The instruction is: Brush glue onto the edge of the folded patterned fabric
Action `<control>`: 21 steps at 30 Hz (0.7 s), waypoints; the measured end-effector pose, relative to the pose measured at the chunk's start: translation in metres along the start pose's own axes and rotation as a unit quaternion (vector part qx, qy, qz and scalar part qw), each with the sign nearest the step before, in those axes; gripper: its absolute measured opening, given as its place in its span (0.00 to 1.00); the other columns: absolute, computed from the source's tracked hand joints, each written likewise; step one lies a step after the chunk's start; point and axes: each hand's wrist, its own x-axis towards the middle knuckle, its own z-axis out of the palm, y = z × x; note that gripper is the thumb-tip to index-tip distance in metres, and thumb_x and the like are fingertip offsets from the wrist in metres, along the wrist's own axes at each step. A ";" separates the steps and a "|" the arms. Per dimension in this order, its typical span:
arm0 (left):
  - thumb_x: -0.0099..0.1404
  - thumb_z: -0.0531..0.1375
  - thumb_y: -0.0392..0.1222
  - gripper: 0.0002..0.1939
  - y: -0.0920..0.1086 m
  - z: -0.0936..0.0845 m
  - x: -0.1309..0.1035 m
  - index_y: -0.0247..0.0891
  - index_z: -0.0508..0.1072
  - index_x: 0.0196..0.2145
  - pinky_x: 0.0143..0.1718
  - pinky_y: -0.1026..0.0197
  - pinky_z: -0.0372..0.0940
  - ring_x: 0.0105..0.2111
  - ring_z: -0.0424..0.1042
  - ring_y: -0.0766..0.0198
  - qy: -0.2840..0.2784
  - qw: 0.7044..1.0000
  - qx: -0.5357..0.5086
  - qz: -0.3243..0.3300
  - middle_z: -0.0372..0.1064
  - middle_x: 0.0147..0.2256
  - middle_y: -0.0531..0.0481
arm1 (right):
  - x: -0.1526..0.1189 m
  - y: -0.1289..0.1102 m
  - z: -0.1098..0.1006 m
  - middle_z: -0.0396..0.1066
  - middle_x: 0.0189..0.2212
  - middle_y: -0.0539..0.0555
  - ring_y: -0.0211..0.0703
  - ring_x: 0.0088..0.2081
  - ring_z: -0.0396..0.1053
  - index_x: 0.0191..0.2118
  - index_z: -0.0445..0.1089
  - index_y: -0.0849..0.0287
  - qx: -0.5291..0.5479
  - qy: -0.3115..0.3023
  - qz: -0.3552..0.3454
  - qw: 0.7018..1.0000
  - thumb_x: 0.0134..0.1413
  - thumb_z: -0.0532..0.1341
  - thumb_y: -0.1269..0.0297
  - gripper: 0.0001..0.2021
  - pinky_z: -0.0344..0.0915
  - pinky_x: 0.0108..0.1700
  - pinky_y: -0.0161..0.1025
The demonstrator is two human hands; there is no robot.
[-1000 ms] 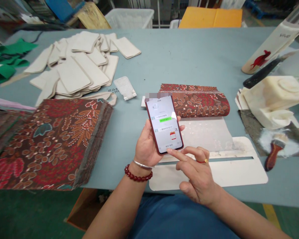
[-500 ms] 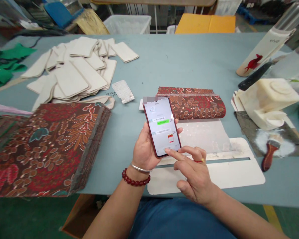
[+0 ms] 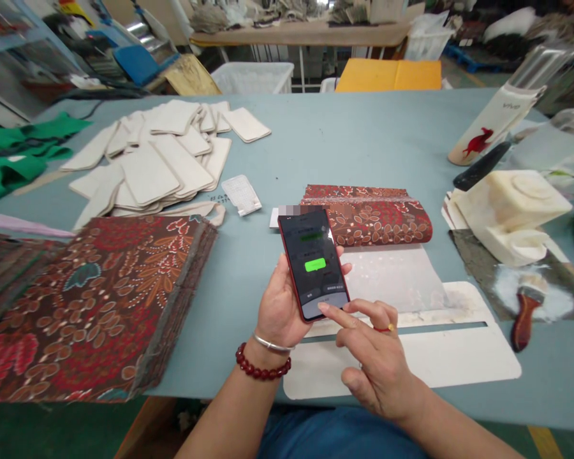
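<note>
- Head view: left hand clamped around phone, thumb along one edge, fingers wrapping the other.
- Phone held up over the near part of the blue-grey table, screen facing the wearer; screen mostly dark, green bubble mid-screen, pale band at bottom.
- Right hand: index finger at lower end of screen, looks like contact; thumb and fingers apart, other fingers bent. Yellow-and-red ring on one finger.
- Left wrist: silver bangle, dark red bead bracelet.
- Under/beside hands: white slotted board, flat, partly hidden by right hand.
- Translucent sheet overlaps board's far edge; floral fabric folded over just beyond, partly behind phone.
- Left side: stack of floral fabric pieces, near table edge; pile of off-white pads behind it.
- Small pale card between pads and phone.
- Right side: brush, bristles in white paste; cut plastic container just behind.
</note>
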 end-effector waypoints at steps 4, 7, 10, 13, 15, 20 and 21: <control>0.76 0.43 0.59 0.32 0.000 -0.001 0.000 0.36 0.67 0.63 0.55 0.46 0.66 0.54 0.73 0.46 -0.001 1.000 0.000 0.001 0.68 0.59 0.36 | 0.001 -0.001 -0.001 0.72 0.57 0.50 0.50 0.54 0.63 0.36 0.67 0.57 0.000 0.002 -0.001 1.000 0.73 0.39 0.46 0.28 0.51 0.54 0.50; 0.76 0.44 0.59 0.31 -0.001 -0.001 0.000 0.36 0.68 0.63 0.55 0.46 0.66 0.54 0.73 0.45 0.000 1.000 0.002 0.001 0.68 0.60 0.36 | 0.001 0.000 -0.001 0.73 0.57 0.50 0.50 0.54 0.63 0.36 0.67 0.57 0.001 0.003 -0.001 1.000 0.73 0.39 0.46 0.28 0.51 0.54 0.50; 0.76 0.43 0.59 0.32 -0.001 -0.001 0.000 0.36 0.67 0.63 0.55 0.46 0.67 0.54 0.73 0.45 0.004 1.000 0.004 -0.002 0.67 0.60 0.36 | 0.000 0.000 0.000 0.72 0.57 0.49 0.50 0.54 0.63 0.36 0.67 0.57 0.002 0.005 -0.001 1.000 0.73 0.39 0.46 0.27 0.52 0.54 0.50; 0.76 0.42 0.59 0.32 -0.002 -0.001 0.000 0.35 0.66 0.64 0.55 0.45 0.67 0.55 0.73 0.44 0.010 1.000 0.000 -0.006 0.66 0.61 0.35 | -0.001 0.000 0.001 0.72 0.58 0.49 0.50 0.54 0.63 0.36 0.67 0.57 0.002 0.006 -0.001 1.000 0.73 0.39 0.46 0.27 0.52 0.54 0.49; 0.77 0.42 0.59 0.32 -0.002 0.000 0.000 0.35 0.66 0.64 0.55 0.44 0.67 0.55 0.73 0.43 0.017 1.000 -0.001 -0.010 0.66 0.61 0.34 | -0.001 -0.001 0.000 0.71 0.58 0.49 0.50 0.54 0.63 0.36 0.67 0.57 -0.003 0.006 -0.003 1.000 0.73 0.40 0.46 0.27 0.51 0.53 0.49; 0.76 0.44 0.58 0.31 -0.003 0.005 -0.006 0.36 0.65 0.65 0.52 0.43 0.69 0.54 0.73 0.43 0.025 1.000 -0.005 -0.001 0.66 0.61 0.34 | -0.003 -0.005 -0.008 0.72 0.58 0.49 0.50 0.53 0.64 0.35 0.68 0.56 -0.040 0.010 -0.020 0.999 0.73 0.39 0.47 0.27 0.52 0.53 0.48; 0.76 0.45 0.57 0.30 -0.003 0.006 -0.009 0.36 0.66 0.65 0.51 0.44 0.70 0.54 0.74 0.43 0.028 1.000 -0.006 0.001 0.66 0.61 0.34 | -0.005 -0.005 -0.007 0.72 0.58 0.49 0.50 0.53 0.64 0.35 0.68 0.56 -0.052 0.006 -0.030 0.998 0.73 0.39 0.48 0.27 0.53 0.53 0.48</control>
